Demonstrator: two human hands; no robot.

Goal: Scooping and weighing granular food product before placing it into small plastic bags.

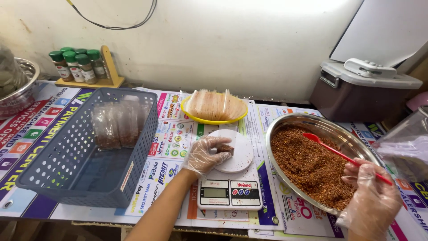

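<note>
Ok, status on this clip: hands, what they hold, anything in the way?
Left hand gloved, holding small filled pouch on scale. Right hand gripping red spoon in steel bowl of flakes. Nothing between them.

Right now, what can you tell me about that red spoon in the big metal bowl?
The red spoon looks like plastic, with a long thin handle and a small shallow scoop. It lies slanted, scoop up and to the left, resting on the reddish-brown flakes in the steel bowl. The handle runs down to the right over the bowl's rim, where the gloved right hand grips its end. The scoop looks empty, though that is hard to tell.
</note>
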